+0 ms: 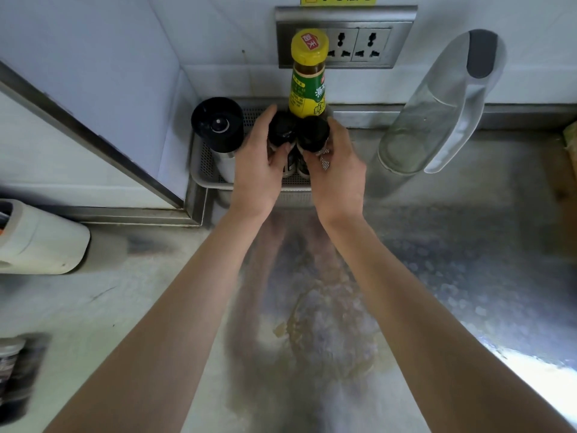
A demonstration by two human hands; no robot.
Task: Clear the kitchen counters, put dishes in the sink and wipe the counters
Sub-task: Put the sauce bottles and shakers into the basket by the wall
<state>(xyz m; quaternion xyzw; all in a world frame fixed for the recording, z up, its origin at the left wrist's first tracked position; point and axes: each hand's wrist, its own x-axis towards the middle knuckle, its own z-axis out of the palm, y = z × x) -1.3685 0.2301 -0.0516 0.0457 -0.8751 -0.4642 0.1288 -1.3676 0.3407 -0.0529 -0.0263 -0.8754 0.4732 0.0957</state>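
Note:
Two small spice jars with black lids stand side by side in a perforated metal tray (203,170) at the back of the steel counter (452,245). My left hand (259,170) grips the left jar (282,129). My right hand (337,170) grips the right jar (313,134). Behind them in the tray stands a sauce bottle (307,76) with a yellow cap and green-yellow label. A black-topped grinder (218,128) stands at the tray's left end.
A clear glass bottle with a grey spout (437,104) stands right of the tray. A white container (37,239) sits at the left, a dark jar (12,370) at the lower left. A wall socket (359,45) is behind. The counter shows a brownish smear (327,323).

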